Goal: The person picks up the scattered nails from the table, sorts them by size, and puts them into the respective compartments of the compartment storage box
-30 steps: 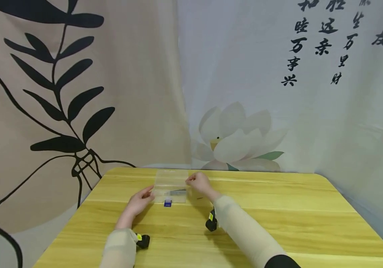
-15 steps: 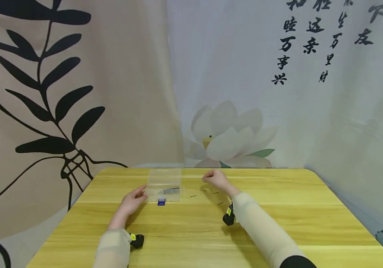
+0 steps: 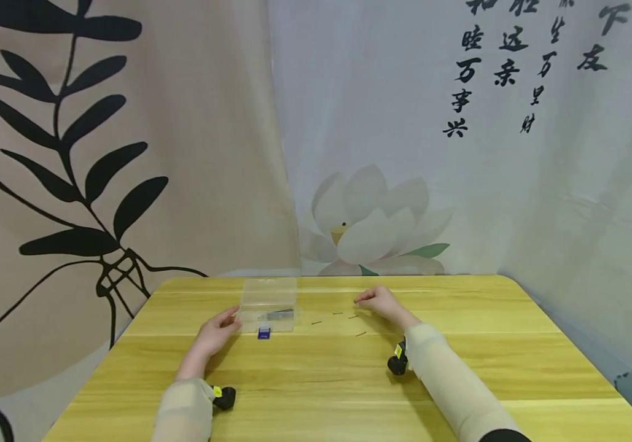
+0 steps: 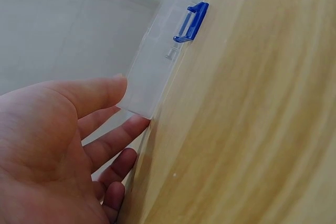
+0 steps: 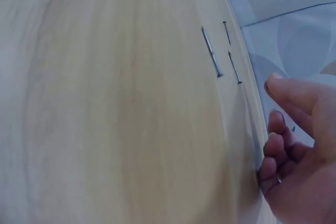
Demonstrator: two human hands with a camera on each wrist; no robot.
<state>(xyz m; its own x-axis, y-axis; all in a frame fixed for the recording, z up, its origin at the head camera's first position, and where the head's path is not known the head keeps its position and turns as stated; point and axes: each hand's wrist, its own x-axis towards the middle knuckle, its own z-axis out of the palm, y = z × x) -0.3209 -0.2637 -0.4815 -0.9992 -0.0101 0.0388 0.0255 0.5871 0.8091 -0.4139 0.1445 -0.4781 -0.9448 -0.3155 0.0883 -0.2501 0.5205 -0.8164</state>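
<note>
Left hand (image 3: 215, 334) is resting spread against the clear box (image 3: 269, 304) on the table (image 3: 459, 368); right hand (image 3: 382, 302), loosely curled and holding nothing, is hovering beside scattered nails (image 3: 349, 317).

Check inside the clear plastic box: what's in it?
Through the clear plastic box, a dark cluster of thin pieces shows near its front wall. What they are is too small to tell; the left hand touches the box's end.
</note>
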